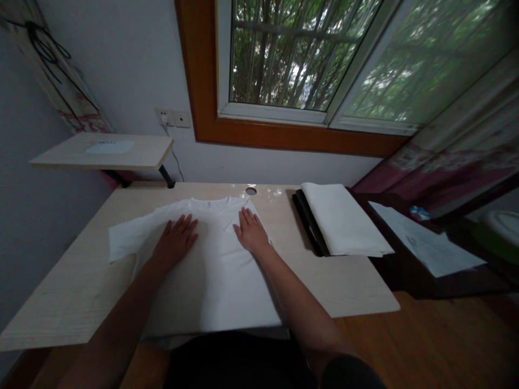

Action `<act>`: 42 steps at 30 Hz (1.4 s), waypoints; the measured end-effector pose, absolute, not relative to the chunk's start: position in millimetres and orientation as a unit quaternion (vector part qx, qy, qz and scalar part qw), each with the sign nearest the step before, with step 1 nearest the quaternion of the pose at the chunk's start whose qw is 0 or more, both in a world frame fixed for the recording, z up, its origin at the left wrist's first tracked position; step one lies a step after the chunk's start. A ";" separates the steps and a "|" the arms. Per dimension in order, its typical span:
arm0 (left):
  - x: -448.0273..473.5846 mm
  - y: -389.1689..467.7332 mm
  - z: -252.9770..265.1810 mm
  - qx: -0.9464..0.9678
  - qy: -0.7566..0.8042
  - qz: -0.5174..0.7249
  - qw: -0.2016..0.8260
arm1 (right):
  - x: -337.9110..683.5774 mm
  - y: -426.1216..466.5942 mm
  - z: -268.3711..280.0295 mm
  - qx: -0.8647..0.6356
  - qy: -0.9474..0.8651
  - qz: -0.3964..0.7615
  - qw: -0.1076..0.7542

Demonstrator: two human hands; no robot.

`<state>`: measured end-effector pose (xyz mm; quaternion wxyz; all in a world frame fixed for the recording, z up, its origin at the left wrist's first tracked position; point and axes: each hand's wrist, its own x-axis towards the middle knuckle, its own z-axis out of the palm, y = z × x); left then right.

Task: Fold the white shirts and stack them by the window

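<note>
A white T-shirt [214,270] lies spread on the light wooden desk [68,292], its neckline toward the wall and its lower edge at the desk's front edge. Its left sleeve sticks out to the side, while the right sleeve looks folded in over the body. My left hand [176,240] rests flat on the upper left of the shirt, fingers stretched out. On the folded part at the upper right lies my right hand [250,229], also flat with fingers extended. Neither hand grips the cloth.
Right of the shirt, white sheets [344,219] lie on a black folder [310,227]. A raised shelf [141,154] stands at the back left, with a power socket [164,116] behind. A dark side table [401,275] holds a paper [430,243]. A window spans the back wall.
</note>
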<state>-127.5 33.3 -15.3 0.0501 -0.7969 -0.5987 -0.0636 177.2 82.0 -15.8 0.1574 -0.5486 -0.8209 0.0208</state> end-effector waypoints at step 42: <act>-100.8 113.0 -16.2 -0.762 -0.635 -0.100 0.074 | 243.5 137.9 -15.7 -0.598 -0.791 0.007 0.128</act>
